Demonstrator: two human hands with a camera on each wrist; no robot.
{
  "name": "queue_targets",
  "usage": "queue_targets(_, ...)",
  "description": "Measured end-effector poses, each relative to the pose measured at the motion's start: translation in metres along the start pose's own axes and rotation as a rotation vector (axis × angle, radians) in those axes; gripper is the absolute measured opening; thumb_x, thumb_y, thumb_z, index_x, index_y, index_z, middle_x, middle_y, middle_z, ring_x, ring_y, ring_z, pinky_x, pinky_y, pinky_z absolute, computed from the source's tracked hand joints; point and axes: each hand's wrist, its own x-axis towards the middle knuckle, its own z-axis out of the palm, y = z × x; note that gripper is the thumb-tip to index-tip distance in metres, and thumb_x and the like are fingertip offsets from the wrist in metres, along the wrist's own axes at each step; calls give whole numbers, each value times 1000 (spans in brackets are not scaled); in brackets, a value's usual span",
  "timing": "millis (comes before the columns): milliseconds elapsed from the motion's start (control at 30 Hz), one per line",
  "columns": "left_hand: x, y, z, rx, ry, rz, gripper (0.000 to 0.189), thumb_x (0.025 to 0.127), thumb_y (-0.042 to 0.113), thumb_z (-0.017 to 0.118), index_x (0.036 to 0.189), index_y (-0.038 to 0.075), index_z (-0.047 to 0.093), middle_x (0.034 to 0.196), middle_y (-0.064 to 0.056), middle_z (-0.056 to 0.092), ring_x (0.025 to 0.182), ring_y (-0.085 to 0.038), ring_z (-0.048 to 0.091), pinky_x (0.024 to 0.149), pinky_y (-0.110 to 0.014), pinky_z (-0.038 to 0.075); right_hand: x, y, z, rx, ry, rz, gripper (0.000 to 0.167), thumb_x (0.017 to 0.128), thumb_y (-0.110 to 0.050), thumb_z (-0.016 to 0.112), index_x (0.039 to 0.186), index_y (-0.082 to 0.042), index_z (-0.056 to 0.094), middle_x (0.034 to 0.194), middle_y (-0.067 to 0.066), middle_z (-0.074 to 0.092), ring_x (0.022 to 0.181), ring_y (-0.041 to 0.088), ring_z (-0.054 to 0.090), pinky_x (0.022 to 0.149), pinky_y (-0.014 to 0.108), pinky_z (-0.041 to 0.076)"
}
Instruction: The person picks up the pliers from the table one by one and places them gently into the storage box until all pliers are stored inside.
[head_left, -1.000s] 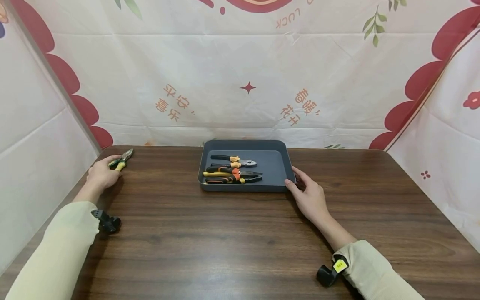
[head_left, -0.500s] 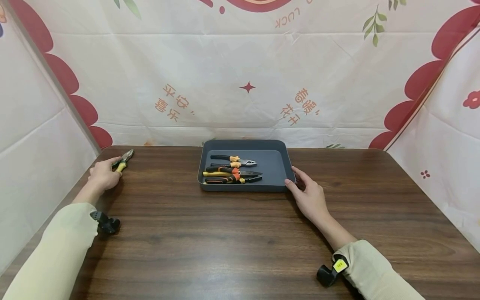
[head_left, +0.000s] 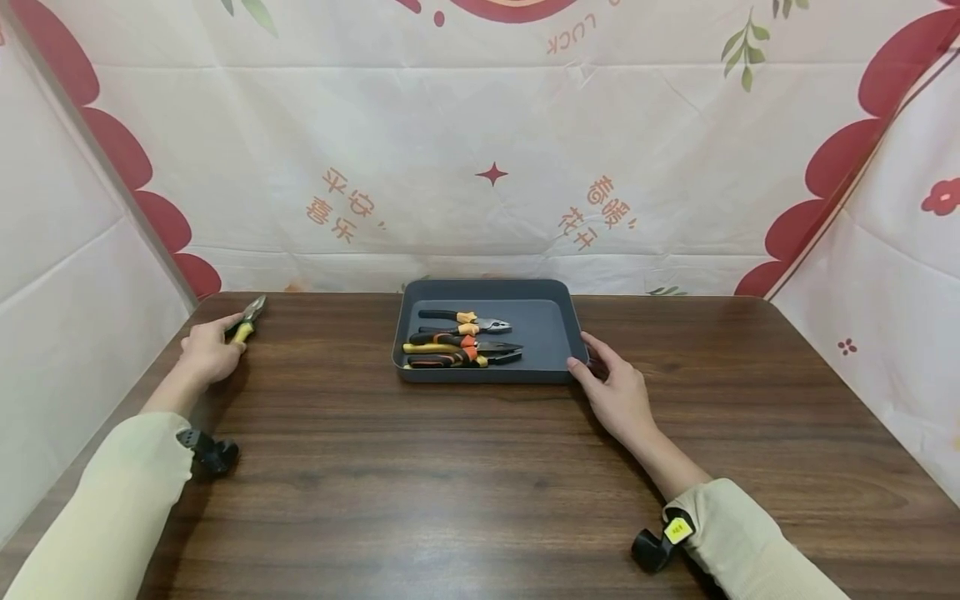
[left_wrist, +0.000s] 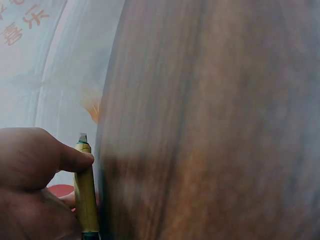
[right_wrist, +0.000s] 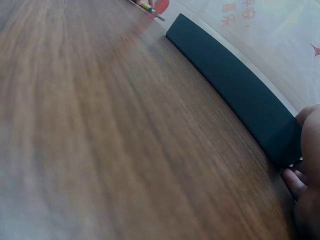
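Observation:
At the table's far left, my left hand [head_left: 208,348] holds a pair of pliers [head_left: 243,331] with green and yellow handles, the metal nose pointing away. In the left wrist view the thumb presses on the yellow handle [left_wrist: 86,195], seen edge-on. My right hand [head_left: 618,393] grips the near right corner of a dark grey tray [head_left: 487,377], thumb on the rim and fingers along the side. Fingers [right_wrist: 294,184] reach round the tray's corner in the right wrist view. Several pliers [head_left: 465,340] with black, orange and yellow handles lie in the tray's left part, noses to the right.
The brown wooden table [head_left: 420,475] stretches in front of the tray and to both sides. A white printed cloth [head_left: 450,167] stands behind its back edge, with more cloth at left and right. The tray sits close to that back edge.
My left hand has shifted slightly on the pliers, and its fingers now cover more of the green handle. The right hand and the tray stay put; the head view has drifted a little.

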Motion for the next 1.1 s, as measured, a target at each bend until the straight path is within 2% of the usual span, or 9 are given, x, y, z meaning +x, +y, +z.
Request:
queue_targets(167, 0, 6, 3, -5, 15, 71, 60, 95, 2, 50, 151, -9, 34, 139, -46, 43, 124, -58, 39, 101, -65, 23, 0, 0, 0, 1, -1, 1, 59, 101, -42, 58, 152, -14, 47, 137, 23, 64, 124, 38, 64, 100, 55, 51)
queue_targets(367, -3, 20, 5, -35, 47, 165, 60, 95, 3, 53, 151, -9, 35, 134, -45, 49, 126, -57, 44, 101, -66, 23, 0, 1, 0, 7, -6, 5, 59, 101, -42, 58, 153, -14, 47, 137, 23, 63, 124, 38, 64, 101, 55, 51)
queue_targets(500, -4, 30, 4, -58, 62, 218, 60, 96, 2, 55, 151, -9, 36, 137, -45, 47, 132, -59, 39, 103, -69, 21, 0, 1, 0, 6, -8, 6, 59, 101, -43, 57, 153, -15, 47, 137, 23, 63, 124, 38, 63, 101, 55, 51)
queue_targets(700, -4, 44, 4, -86, 47, 264, 60, 96, 2, 55, 152, -9, 36, 141, -45, 44, 135, -59, 37, 106, -73, 20, 0, 1, 0, 5, -6, 5, 59, 101, -42, 58, 152, -14, 47, 137, 23, 63, 124, 38, 63, 102, 55, 51)
queue_targets(933, -11, 60, 10, -164, 118, 340, 58, 95, -1, 57, 150, -9, 39, 144, -42, 44, 137, -58, 32, 107, -71, 18, 1, 1, 0, 2, 1, 1, 59, 101, -41, 58, 152, -14, 47, 137, 23, 64, 124, 38, 64, 101, 55, 51)
queue_targets(1100, -16, 73, 12, -202, 129, 362, 58, 96, -2, 57, 151, -8, 39, 147, -41, 40, 137, -57, 29, 108, -68, 20, 0, 2, 0, 2, 2, 1, 59, 101, -42, 58, 152, -14, 48, 136, 23, 64, 124, 37, 64, 101, 54, 51)
